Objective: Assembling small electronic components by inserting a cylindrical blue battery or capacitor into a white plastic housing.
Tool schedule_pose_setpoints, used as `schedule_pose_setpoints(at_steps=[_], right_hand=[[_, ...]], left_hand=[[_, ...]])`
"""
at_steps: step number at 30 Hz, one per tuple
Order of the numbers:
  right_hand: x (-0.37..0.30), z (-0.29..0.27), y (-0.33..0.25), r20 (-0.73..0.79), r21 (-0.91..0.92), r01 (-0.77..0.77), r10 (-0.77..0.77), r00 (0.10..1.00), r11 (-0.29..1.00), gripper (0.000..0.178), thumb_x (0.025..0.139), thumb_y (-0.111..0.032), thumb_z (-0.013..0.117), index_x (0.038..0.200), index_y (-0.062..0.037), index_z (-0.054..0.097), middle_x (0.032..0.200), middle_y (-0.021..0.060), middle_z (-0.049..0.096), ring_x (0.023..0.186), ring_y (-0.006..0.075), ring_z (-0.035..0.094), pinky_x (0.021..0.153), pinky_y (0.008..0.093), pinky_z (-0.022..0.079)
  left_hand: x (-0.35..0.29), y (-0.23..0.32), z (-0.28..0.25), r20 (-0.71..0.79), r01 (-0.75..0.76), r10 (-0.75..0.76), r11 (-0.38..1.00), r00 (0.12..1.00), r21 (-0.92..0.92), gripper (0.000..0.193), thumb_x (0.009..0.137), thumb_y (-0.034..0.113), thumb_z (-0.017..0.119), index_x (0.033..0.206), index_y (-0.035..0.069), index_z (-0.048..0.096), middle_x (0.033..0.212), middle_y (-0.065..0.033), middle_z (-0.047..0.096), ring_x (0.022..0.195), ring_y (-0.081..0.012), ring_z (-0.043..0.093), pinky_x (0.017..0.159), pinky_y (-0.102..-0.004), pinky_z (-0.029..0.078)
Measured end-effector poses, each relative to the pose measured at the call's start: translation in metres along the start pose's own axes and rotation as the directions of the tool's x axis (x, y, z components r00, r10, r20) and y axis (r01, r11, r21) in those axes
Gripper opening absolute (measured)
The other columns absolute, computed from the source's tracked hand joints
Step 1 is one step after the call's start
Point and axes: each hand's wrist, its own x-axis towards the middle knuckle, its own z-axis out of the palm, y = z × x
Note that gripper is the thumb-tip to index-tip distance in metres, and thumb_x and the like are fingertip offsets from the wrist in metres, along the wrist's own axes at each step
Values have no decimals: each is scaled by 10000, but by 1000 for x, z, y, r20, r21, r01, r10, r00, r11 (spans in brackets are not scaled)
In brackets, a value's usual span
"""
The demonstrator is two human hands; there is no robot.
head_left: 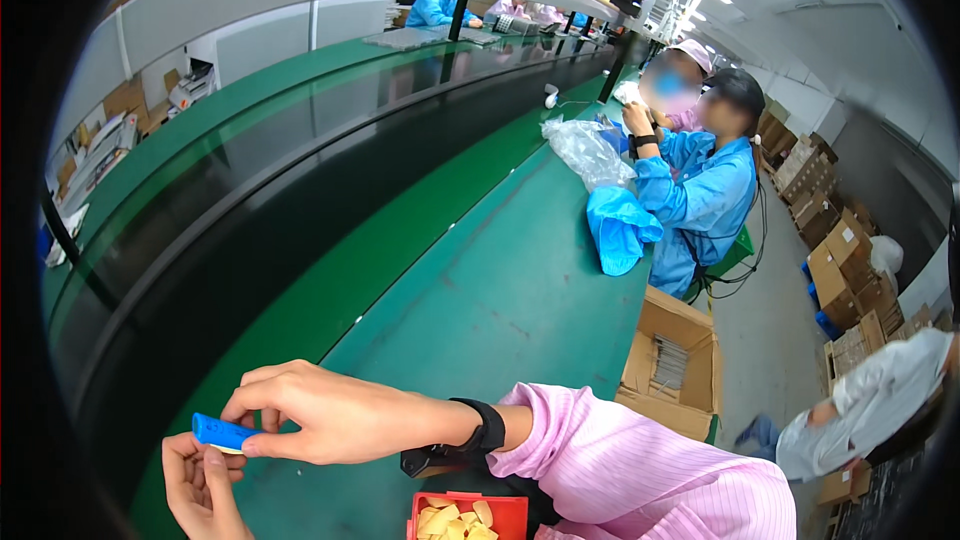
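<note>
Over the near left of the green bench, both hands meet at a small blue bar-shaped piece [218, 430] with a pale yellow strip along its lower edge. My right hand [335, 415], with a black band at the wrist and a pink striped sleeve, pinches the piece's right end between thumb and fingers. My left hand [202, 495] grips it from below, thumb pressed near the yellow strip. Beneath my right forearm, a red box [518, 517] holds several small pale yellow pieces [455, 522], cut off by the lower edge.
A dark conveyor belt [250, 230] runs along the left. Farther up the green bench [480, 310] lie a blue cloth [620, 230] and clear plastic bags [590, 152]. A co-worker in blue [700, 180] is beyond. An open carton [650, 325] stands right of the bench.
</note>
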Motion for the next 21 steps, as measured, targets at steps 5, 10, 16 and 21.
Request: schedule_pose_setpoints(at_steps=[5, 10, 16, 21], right_hand=[[2, -3, -1, 128, 188, -135, 112, 986, 973, 307, 916, -166, 613, 1129, 54, 595, 993, 125, 609, 765, 166, 591, 680, 295, 501], [0, -1, -4, 22, 351, -15, 8, 1000, 936, 274, 885, -144, 620, 1024, 93, 612, 879, 122, 650, 722, 150, 602, 676, 307, 508], [2, -1, -2, 3, 335, 4, -5, 1000, 942, 266, 876, -122, 619, 1026, 98, 608, 893, 131, 653, 734, 156, 607, 686, 308, 516], [2, 0, 1, -15, 302, 0, 4, 1000, 953, 252, 872, -113, 622, 1013, 95, 601, 892, 143, 644, 717, 161, 625, 692, 307, 523]], left_hand=[[-3, 6, 2, -30, -12, 10, 997, 1000, -71, 123, 945, 82, 558, 994, -31, 559, 869, -81, 614, 791, -135, 580, 745, -256, 468], [-6, 17, 5, -54, 13, -19, 993, 998, -115, 104, 942, 74, 559, 977, -24, 553, 867, -87, 612, 780, -142, 583, 742, -260, 478], [-5, 15, 3, -56, 67, -78, 982, 995, -176, 103, 944, 72, 556, 985, -22, 547, 881, -100, 623, 774, -152, 601, 733, -255, 489], [-3, 15, 7, -53, 73, -82, 986, 995, -151, 131, 950, 76, 552, 1032, -27, 544, 924, -114, 626, 803, -161, 610, 758, -258, 496]])
